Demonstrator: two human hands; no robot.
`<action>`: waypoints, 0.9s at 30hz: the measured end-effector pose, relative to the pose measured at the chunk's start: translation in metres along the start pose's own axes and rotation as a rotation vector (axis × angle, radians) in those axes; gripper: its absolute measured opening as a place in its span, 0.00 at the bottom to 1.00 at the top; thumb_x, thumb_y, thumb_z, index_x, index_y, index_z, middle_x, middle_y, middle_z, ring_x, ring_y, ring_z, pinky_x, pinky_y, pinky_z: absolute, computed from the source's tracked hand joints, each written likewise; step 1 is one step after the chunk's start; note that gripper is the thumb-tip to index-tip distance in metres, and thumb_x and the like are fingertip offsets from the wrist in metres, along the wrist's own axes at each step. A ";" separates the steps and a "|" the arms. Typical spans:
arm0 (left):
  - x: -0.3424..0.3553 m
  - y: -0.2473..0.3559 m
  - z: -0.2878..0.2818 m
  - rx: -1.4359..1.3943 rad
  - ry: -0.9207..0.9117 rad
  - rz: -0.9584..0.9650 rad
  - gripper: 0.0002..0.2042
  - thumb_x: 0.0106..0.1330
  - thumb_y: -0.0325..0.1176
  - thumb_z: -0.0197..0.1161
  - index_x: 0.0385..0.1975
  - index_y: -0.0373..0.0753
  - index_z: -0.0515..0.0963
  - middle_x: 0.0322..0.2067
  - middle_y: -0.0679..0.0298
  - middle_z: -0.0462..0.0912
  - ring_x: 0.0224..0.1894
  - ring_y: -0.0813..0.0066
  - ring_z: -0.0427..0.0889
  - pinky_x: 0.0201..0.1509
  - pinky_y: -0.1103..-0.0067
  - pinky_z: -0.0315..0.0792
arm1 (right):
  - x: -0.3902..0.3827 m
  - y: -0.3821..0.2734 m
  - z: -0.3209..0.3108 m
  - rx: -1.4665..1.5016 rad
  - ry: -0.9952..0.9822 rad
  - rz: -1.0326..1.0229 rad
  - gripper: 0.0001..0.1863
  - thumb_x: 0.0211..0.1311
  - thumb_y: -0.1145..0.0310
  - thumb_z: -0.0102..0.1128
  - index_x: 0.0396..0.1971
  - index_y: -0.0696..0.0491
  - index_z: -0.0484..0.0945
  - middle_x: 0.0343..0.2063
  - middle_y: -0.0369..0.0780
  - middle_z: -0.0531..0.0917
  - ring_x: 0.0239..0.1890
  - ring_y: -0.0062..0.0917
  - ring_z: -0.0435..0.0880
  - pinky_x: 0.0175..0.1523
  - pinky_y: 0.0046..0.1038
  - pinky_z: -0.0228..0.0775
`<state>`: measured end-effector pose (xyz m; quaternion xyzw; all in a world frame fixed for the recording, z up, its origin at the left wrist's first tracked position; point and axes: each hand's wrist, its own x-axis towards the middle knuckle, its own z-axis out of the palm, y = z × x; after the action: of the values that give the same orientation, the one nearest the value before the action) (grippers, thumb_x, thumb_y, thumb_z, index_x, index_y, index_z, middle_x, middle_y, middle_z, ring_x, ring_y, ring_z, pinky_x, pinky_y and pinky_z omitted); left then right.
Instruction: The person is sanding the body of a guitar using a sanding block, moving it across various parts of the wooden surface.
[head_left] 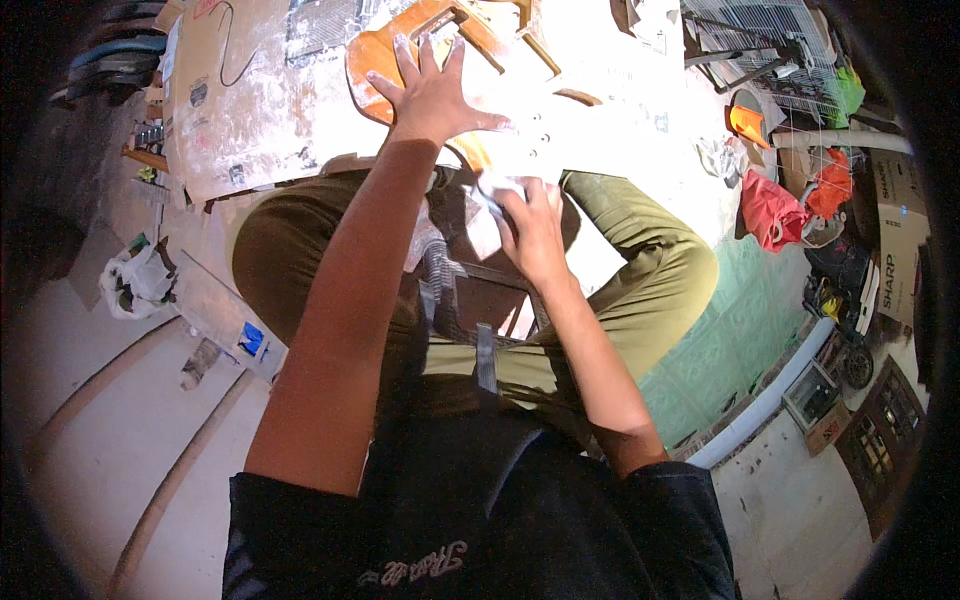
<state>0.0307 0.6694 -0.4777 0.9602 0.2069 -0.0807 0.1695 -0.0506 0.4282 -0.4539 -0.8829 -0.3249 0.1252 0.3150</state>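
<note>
An orange-brown wooden guitar body (370, 62) with cut-out cavities lies on a dusty cardboard sheet (255, 120). Strong light washes out its right part, where a few small holes show. My left hand (432, 98) rests on the wood, fingers spread wide and dusted white. At the near edge of the guitar body, my right hand (537, 225) is closed around a pale folded sheet (490, 188). The sheet appears to touch the wood's edge; its exact kind cannot be made out in the glare.
My bent legs (655, 235) in olive trousers flank the work. A red plastic bag (770, 210), an orange one (832, 182) and cardboard boxes (895, 235) lie at the right. On the left are a white bag (140, 278) and a board (215, 300).
</note>
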 end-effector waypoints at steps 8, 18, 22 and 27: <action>0.000 -0.002 0.003 -0.009 0.009 0.009 0.65 0.33 0.69 0.78 0.75 0.48 0.55 0.75 0.43 0.48 0.77 0.36 0.32 0.65 0.27 0.30 | 0.004 0.000 0.001 0.002 0.009 -0.019 0.18 0.49 0.80 0.68 0.42 0.51 0.79 0.47 0.47 0.75 0.49 0.48 0.71 0.54 0.44 0.64; 0.000 -0.002 0.002 0.008 -0.010 0.008 0.65 0.35 0.71 0.76 0.76 0.48 0.52 0.75 0.43 0.43 0.77 0.34 0.31 0.65 0.27 0.28 | 0.019 -0.002 -0.006 0.033 -0.003 0.005 0.19 0.49 0.77 0.67 0.43 0.47 0.80 0.45 0.48 0.74 0.48 0.47 0.72 0.54 0.45 0.64; -0.001 -0.001 0.001 -0.010 0.014 0.015 0.65 0.33 0.69 0.77 0.75 0.48 0.54 0.75 0.43 0.47 0.77 0.36 0.31 0.66 0.27 0.30 | 0.025 -0.004 -0.008 0.051 0.040 -0.004 0.19 0.50 0.77 0.67 0.44 0.48 0.80 0.45 0.48 0.75 0.47 0.49 0.72 0.53 0.45 0.65; 0.000 -0.002 0.002 -0.011 0.028 0.010 0.65 0.33 0.69 0.77 0.75 0.47 0.55 0.74 0.43 0.48 0.77 0.36 0.32 0.65 0.27 0.30 | 0.024 -0.007 -0.012 0.082 -0.011 0.039 0.17 0.51 0.75 0.69 0.43 0.49 0.81 0.44 0.48 0.75 0.49 0.49 0.71 0.54 0.45 0.65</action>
<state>0.0297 0.6705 -0.4802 0.9613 0.2050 -0.0654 0.1722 -0.0300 0.4422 -0.4407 -0.8748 -0.3039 0.1495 0.3466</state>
